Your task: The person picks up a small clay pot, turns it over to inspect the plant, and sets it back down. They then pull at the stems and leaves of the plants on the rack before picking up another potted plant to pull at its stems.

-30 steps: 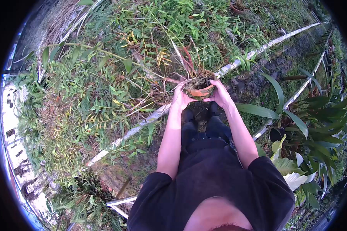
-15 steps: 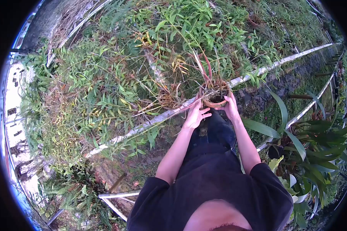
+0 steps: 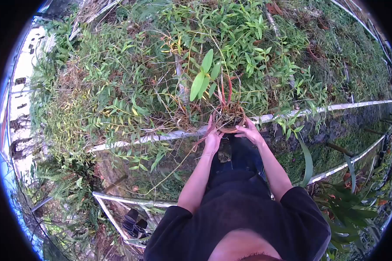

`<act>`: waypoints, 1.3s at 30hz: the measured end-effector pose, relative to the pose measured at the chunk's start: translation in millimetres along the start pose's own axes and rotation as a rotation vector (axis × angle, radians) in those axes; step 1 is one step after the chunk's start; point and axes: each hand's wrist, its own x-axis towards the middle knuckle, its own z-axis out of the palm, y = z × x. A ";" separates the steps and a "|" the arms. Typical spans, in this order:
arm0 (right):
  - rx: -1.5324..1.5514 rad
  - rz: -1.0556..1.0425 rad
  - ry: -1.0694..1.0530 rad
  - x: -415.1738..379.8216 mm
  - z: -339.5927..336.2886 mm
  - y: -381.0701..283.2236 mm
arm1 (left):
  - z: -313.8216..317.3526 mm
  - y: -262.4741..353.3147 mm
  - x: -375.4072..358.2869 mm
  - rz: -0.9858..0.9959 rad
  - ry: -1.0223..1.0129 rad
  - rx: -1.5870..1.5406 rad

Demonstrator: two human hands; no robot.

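- The left hand (image 3: 212, 141) is curved around the left side of the pot (image 3: 229, 130), partly closed, its fingers pointing up along the wall.
- The right hand (image 3: 249, 133) holds the pot's right side, half-open, fingers bent at the rim.
- The pot is between both hands, in front of the person's legs, in line with the white rail (image 3: 292, 113); whether it touches the rail, I cannot tell.
- Reddish stems (image 3: 223, 93) and dry roots (image 3: 224, 114) rise from it.
- Beyond the rail spreads a bed of leafy plants (image 3: 130, 87).
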 end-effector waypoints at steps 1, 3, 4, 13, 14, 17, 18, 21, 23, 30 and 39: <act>0.023 -0.029 0.018 7.6 -3.0 5.9 | 3.4 -5.5 2.9 0.037 0.032 -0.027; 0.073 -0.077 0.032 25.1 -10.4 15.1 | 9.0 -16.2 8.4 0.108 0.093 -0.081; 0.099 -0.096 0.028 33.1 -14.0 17.6 | 5.3 -25.2 18.1 0.124 0.155 -0.133; 0.236 -0.020 0.095 70.4 -13.9 22.8 | -2.4 -39.2 48.6 0.182 0.286 -0.233; 0.260 -0.026 0.102 74.4 -13.0 25.3 | -6.2 -37.5 53.0 0.196 0.248 -0.224; 0.273 -0.012 0.080 89.5 -12.4 23.9 | -11.3 -30.7 64.9 0.189 0.223 -0.237; 0.253 -0.023 0.062 96.9 -14.9 26.9 | -15.3 -32.8 65.2 0.174 0.230 -0.249; 0.236 0.073 0.077 105.0 -19.2 34.4 | -17.6 -36.4 69.7 0.114 0.314 -0.193; 0.207 0.109 0.114 102.0 -20.9 40.0 | -23.5 -36.8 62.0 -0.024 0.346 -0.053; -0.317 0.096 0.206 85.6 -8.7 35.3 | 8.1 28.0 8.5 -0.189 0.118 0.427; -0.642 -0.505 0.183 12.8 130.8 -94.0 | 61.7 197.4 -10.0 0.175 -0.051 0.390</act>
